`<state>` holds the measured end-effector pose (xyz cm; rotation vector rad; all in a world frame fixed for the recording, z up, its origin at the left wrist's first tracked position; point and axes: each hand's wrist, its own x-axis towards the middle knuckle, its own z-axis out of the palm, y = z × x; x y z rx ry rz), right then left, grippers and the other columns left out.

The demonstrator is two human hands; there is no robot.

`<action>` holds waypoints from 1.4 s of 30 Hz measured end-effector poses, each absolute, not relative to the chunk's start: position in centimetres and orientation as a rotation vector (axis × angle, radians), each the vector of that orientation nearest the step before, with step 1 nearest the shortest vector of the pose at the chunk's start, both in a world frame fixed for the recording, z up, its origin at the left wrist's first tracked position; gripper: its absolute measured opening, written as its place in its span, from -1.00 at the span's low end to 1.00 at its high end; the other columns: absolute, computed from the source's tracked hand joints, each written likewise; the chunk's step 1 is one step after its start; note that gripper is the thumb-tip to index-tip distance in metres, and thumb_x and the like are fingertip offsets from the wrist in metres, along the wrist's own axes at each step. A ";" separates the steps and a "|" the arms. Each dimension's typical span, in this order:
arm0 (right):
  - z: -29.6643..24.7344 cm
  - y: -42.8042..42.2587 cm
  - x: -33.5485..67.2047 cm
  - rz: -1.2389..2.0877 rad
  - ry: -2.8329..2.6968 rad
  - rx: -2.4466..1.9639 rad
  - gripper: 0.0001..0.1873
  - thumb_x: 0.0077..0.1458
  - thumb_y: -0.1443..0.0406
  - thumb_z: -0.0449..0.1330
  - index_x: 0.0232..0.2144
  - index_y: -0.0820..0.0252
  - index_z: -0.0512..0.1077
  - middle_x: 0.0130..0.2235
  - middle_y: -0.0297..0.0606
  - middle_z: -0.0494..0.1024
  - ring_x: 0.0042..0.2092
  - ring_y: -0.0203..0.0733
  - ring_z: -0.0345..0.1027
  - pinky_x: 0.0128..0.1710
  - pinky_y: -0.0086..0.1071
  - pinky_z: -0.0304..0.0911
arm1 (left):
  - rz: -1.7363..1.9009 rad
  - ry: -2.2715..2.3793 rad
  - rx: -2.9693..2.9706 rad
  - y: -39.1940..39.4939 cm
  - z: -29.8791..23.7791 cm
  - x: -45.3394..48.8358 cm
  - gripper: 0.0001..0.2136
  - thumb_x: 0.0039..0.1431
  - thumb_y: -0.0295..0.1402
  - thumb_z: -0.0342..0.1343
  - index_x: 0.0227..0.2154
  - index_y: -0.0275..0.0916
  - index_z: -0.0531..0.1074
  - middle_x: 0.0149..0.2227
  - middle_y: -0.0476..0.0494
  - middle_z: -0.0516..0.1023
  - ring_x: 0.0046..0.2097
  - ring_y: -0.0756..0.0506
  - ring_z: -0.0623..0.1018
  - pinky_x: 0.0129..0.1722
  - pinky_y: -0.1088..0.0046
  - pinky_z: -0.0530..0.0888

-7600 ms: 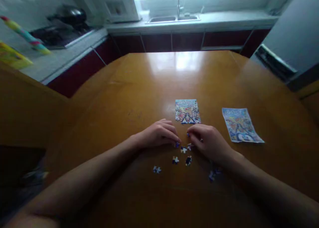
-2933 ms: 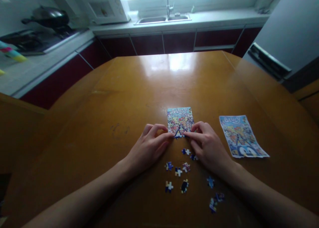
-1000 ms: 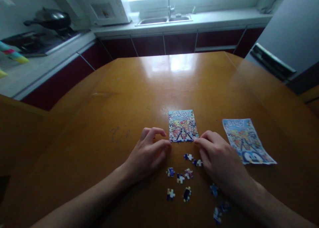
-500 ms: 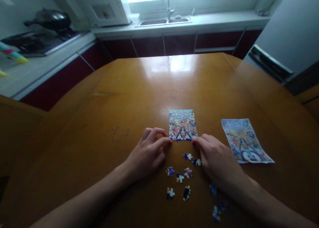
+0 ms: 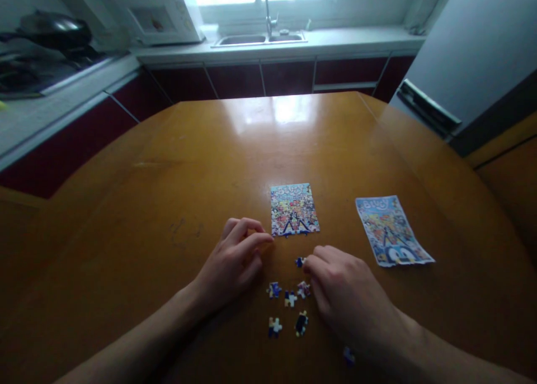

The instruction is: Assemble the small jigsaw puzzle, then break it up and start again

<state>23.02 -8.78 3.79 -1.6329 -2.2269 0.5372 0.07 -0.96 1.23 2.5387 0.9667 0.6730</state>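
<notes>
Cannot tell grip of right hand (image 5: pixel 339 283), partly covering blue piece (image 5: pixel 299 262); note left hand (image 5: pixel 232 258) unclenched, near puzzle (image 5: pixel 294 209).

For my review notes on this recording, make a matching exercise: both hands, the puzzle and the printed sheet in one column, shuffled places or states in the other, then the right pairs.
1. Left hand
2. Right hand
3. Puzzle
4. Printed sheet

A. Fingertips at a small blue loose piece
B. Lies at the right, cartoon eyes near its bottom edge
C. Fingertip beside the puzzle's near left corner
D. Tabs jutting from its near edge

Pairs: 1-C, 2-A, 3-D, 4-B
</notes>
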 end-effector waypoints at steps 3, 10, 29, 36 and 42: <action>4.2 -9.6 22.5 0.508 -2.311 -1.593 -0.80 0.08 0.52 0.08 -0.48 0.17 0.37 -0.42 -0.28 0.45 -0.40 -0.21 0.26 -0.40 -0.29 0.10 | 0.674 0.940 2.541 -0.9 1.3 0.0 -0.73 0.17 -0.57 0.00 -0.12 -0.19 0.43 -0.11 -0.18 0.39 -0.05 -0.17 0.33 -0.11 0.25 0.42; 4.3 -9.3 22.7 0.345 -2.324 -1.824 -0.84 0.07 0.48 0.12 -0.30 0.20 0.41 -0.27 -0.16 0.45 -0.24 -0.06 0.29 -0.31 -0.22 0.23 | 0.622 0.712 2.563 -0.6 1.4 -0.1 -0.76 0.22 -0.54 0.03 -0.11 -0.18 0.46 -0.16 -0.17 0.43 -0.11 -0.13 0.35 -0.16 0.33 0.41; 4.8 -4.4 29.0 0.611 -2.015 -1.970 -0.73 0.16 0.44 0.04 -0.26 0.21 0.54 -0.21 -0.11 0.60 -0.16 -0.10 0.43 -0.20 -0.28 0.22 | 0.504 0.589 2.529 -0.4 1.6 0.0 -0.75 0.25 -0.54 0.03 -0.06 -0.20 0.46 -0.18 -0.15 0.47 -0.14 -0.10 0.39 -0.15 0.35 0.40; 4.8 -4.8 29.2 0.730 -2.158 -1.988 -0.77 0.13 0.37 0.06 -0.37 0.12 0.54 -0.29 -0.19 0.62 -0.30 -0.15 0.39 -0.35 -0.31 0.13 | 0.473 0.534 2.617 -0.5 1.7 0.2 -0.69 0.25 -0.51 0.07 0.02 -0.14 0.45 -0.08 -0.15 0.51 -0.07 -0.12 0.40 -0.06 0.31 0.42; 4.9 -5.1 28.9 0.780 -2.232 -1.903 -0.76 0.18 0.36 0.04 -0.41 0.15 0.50 -0.31 -0.17 0.58 -0.33 -0.21 0.38 -0.35 -0.34 0.14 | 0.442 0.433 2.649 -0.9 2.0 0.2 -0.68 0.23 -0.50 0.10 0.02 -0.14 0.44 -0.02 -0.13 0.54 -0.05 -0.12 0.42 -0.02 0.30 0.44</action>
